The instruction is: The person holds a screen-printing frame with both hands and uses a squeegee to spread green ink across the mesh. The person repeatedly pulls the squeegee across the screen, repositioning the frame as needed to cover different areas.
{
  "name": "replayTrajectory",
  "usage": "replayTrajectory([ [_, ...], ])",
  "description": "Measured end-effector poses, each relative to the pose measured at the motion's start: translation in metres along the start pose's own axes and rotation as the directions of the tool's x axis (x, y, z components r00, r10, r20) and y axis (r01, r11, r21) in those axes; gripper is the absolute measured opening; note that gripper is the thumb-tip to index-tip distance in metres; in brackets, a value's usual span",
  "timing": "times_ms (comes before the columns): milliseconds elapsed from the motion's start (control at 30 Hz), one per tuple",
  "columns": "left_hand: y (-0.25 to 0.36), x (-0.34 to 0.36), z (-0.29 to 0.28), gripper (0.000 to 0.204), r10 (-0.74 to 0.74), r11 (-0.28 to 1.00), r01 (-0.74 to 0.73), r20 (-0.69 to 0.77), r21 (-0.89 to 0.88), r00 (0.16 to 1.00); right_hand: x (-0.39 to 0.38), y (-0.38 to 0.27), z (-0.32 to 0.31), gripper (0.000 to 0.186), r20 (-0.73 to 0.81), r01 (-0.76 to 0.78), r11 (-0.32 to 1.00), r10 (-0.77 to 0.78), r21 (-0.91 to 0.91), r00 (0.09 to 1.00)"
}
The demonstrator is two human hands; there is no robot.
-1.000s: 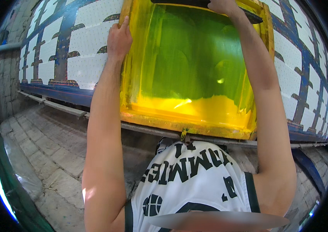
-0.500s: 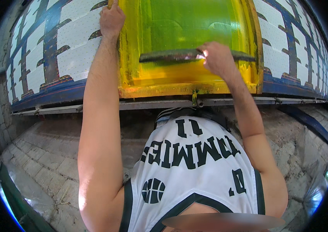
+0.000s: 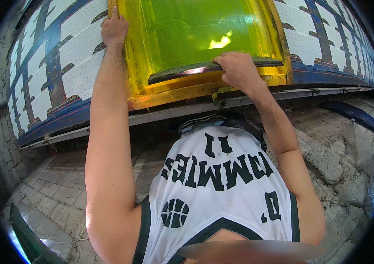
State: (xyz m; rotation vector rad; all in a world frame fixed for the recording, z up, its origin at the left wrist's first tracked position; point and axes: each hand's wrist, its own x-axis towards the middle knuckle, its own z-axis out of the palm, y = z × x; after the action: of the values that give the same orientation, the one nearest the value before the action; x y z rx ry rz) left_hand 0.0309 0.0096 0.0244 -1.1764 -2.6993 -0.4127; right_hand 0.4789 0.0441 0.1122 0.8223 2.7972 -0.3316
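A yellow-framed printing screen (image 3: 173, 92) with a green mesh (image 3: 195, 31) lies on a long table covered with white fabric printed in blue (image 3: 55, 66). My left hand (image 3: 114, 28) presses flat on the frame's left edge, fingers together. My right hand (image 3: 239, 70) grips a dark squeegee bar (image 3: 178, 74) that lies across the near end of the mesh, close to the frame's front rail. Yellow ink coats the frame around the bar.
A metal rail (image 3: 182, 110) runs along the table's front edge. Below lies a stone-paved floor (image 3: 46, 189). A green-edged object (image 3: 24, 231) sits low on the left. Crumpled clear plastic (image 3: 367, 171) lies at the right.
My right hand has pulled the squeegee bar from the far end of the mesh down to the near end. My left hand stayed on the frame's left edge.
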Motion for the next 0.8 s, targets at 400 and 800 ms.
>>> replayTrajectory([
  [400, 0.003, 0.003, -0.008, 0.059, -0.029, 0.999, 0.028, 0.035, 0.034, 0.999, -0.064, 0.064, 0.0, 0.06, -0.198, 0.303, 0.819, -0.234, 0.487, 0.952],
  [800, 0.001, 0.004, -0.008, 0.059, -0.038, 0.998, 0.034, 0.066, 0.052, 0.997, -0.03, 0.255, 0.031, 0.069, -0.473, -0.248, 0.824, 0.51, 0.51, 0.719],
])
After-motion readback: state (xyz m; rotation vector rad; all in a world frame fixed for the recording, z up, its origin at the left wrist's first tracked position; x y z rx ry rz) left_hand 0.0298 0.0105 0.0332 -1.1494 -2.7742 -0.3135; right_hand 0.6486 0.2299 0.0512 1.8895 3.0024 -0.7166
